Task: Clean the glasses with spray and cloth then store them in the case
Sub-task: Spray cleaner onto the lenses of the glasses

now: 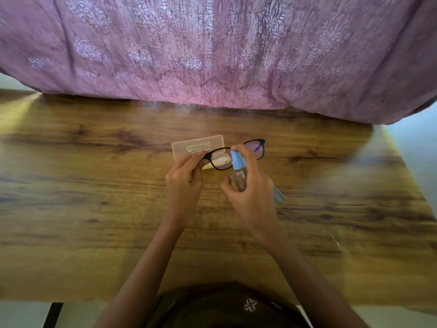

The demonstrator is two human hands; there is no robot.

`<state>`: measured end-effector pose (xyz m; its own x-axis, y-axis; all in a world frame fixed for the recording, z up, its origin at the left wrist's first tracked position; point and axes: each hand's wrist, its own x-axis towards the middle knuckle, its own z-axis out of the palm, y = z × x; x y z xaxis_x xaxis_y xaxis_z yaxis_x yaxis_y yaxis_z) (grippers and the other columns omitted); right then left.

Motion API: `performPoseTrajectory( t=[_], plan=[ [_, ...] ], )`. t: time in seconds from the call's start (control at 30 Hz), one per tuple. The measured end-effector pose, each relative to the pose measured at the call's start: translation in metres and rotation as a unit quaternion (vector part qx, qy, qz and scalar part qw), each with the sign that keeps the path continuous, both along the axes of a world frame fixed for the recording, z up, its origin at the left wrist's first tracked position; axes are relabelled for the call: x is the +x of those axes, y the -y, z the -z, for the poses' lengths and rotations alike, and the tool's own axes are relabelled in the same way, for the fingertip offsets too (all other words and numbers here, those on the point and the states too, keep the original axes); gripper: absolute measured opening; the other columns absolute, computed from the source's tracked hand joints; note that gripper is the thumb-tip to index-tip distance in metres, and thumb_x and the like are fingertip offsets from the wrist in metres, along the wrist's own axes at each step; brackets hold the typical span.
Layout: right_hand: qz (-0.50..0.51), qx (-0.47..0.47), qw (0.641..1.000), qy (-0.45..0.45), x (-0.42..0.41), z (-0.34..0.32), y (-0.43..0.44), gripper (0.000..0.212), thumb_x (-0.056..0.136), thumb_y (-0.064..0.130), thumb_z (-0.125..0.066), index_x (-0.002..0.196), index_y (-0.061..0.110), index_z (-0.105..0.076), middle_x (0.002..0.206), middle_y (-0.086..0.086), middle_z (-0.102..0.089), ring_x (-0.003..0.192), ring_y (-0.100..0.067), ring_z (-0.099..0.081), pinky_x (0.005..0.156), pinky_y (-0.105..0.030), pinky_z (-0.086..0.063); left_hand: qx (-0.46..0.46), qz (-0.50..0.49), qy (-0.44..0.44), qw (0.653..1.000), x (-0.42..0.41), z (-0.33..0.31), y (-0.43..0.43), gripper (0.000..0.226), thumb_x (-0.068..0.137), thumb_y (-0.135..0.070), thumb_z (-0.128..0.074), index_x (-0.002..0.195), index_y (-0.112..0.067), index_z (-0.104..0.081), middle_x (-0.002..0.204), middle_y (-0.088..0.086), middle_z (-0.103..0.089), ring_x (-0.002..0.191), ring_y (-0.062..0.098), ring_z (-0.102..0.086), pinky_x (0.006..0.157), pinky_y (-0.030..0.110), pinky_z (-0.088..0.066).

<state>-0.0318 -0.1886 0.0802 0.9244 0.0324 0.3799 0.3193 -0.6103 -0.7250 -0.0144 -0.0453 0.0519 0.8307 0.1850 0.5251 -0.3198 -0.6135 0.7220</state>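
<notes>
My left hand (183, 183) grips the black-framed glasses (256, 147) by their left end and holds them up above the wooden table (94, 197). My right hand (250, 197) is closed around a small spray bottle (237, 168) with a blue nozzle, index finger on top, the nozzle close to the left lens. A translucent pale case (189, 145) lies flat on the table just behind the glasses. A blue-grey cloth (279, 197) lies on the table, partly hidden under my right hand. Something pale yellow shows beneath the left lens.
A bed covered with a patterned pink-purple spread (212, 55) runs along the table's far edge. The table's right edge (406, 166) drops to a pale floor. My dark clothing (224, 306) shows at the near edge.
</notes>
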Motion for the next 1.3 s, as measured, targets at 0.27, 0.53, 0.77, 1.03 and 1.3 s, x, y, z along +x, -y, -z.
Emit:
performPoseTrajectory(
  t=[0.27, 0.53, 0.77, 1.03, 1.3],
  plan=[
    [-0.011, -0.017, 1.0, 0.006, -0.001, 0.0, -0.002, 0.054, 0.079, 0.005, -0.071, 0.126, 0.022, -0.052, 0.054, 0.003, -0.044, 0.058, -0.013, -0.049, 0.052, -0.016, -0.041, -0.005, 0.007, 0.005, 1.0, -0.003, 0.002, 0.0, 0.03, 0.087, 0.01, -0.059, 0.113, -0.002, -0.069, 0.104, 0.007, -0.071, 0.09, 0.022, -0.068, 0.077, 0.042, -0.057],
    [0.012, 0.03, 0.999, 0.011, 0.005, -0.004, 0.017, 0.058, 0.083, 0.016, -0.073, 0.131, 0.031, -0.045, 0.056, -0.001, -0.047, 0.05, -0.018, -0.046, 0.047, -0.019, -0.042, -0.006, 0.003, 0.016, 1.0, -0.004, 0.005, -0.004, 0.026, 0.09, 0.003, -0.06, 0.114, -0.003, -0.068, 0.105, 0.002, -0.068, 0.092, 0.018, -0.068, 0.078, 0.035, -0.058],
    [0.019, -0.006, 1.0, 0.007, 0.018, -0.006, 0.042, 0.054, 0.083, 0.018, -0.075, 0.131, 0.024, -0.05, 0.056, 0.014, -0.039, 0.047, -0.006, -0.044, 0.048, -0.009, -0.035, -0.004, -0.017, 0.028, 0.999, -0.005, 0.009, -0.008, 0.029, 0.086, 0.009, -0.063, 0.112, -0.003, -0.069, 0.102, -0.004, -0.063, 0.087, 0.001, -0.059, 0.075, 0.003, -0.046],
    [0.04, 0.003, 0.999, 0.027, 0.015, -0.005, 0.035, 0.056, 0.08, 0.007, -0.075, 0.127, 0.023, -0.051, 0.056, 0.0, -0.049, 0.05, -0.016, -0.05, 0.047, -0.017, -0.046, 0.0, -0.03, 0.017, 0.999, -0.005, 0.01, -0.01, 0.026, 0.086, 0.008, -0.063, 0.11, 0.0, -0.069, 0.101, 0.001, -0.067, 0.085, 0.0, -0.058, 0.071, 0.001, -0.045],
    [0.038, 0.01, 0.999, 0.027, 0.015, -0.002, 0.038, 0.056, 0.08, 0.006, -0.074, 0.129, 0.021, -0.052, 0.055, 0.0, -0.049, 0.049, -0.014, -0.049, 0.05, -0.009, -0.041, 0.004, -0.031, 0.011, 0.999, -0.007, 0.008, -0.011, 0.025, 0.087, 0.006, -0.063, 0.11, 0.0, -0.07, 0.101, 0.01, -0.071, 0.087, 0.009, -0.064, 0.076, 0.005, -0.048]
  ],
)
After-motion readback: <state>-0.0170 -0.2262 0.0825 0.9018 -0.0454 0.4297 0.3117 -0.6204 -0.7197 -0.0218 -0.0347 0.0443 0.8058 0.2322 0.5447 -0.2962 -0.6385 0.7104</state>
